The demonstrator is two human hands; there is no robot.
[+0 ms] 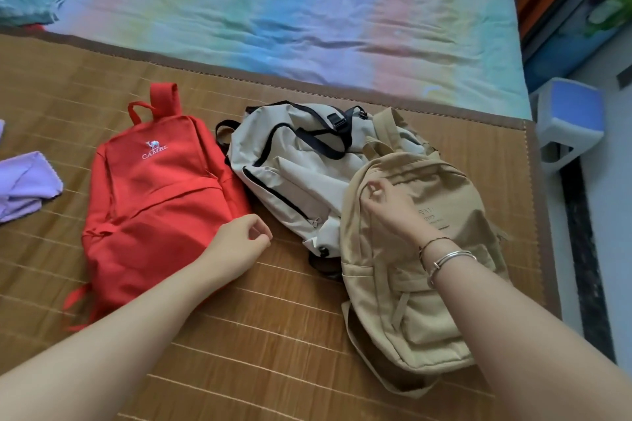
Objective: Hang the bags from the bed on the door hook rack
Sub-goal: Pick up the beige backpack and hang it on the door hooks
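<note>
Backpacks, three of them, lie side by side on the woven bed mat (239, 335): a red bag (160, 202), a pale grey bag (290, 164) and a tan bag (410, 270) overlapping the grey one's edge. Your right hand (386, 205) pinches the tan bag's upper fabric; your left hand (239, 243) rests loosely curled and empty beside the red bag. All three look soft, slack and probably light (they sag flat), so take each by its top carry loop, such as the red bag's loop (138, 111), rather than the cloth. No hook rack is visible.
</note>
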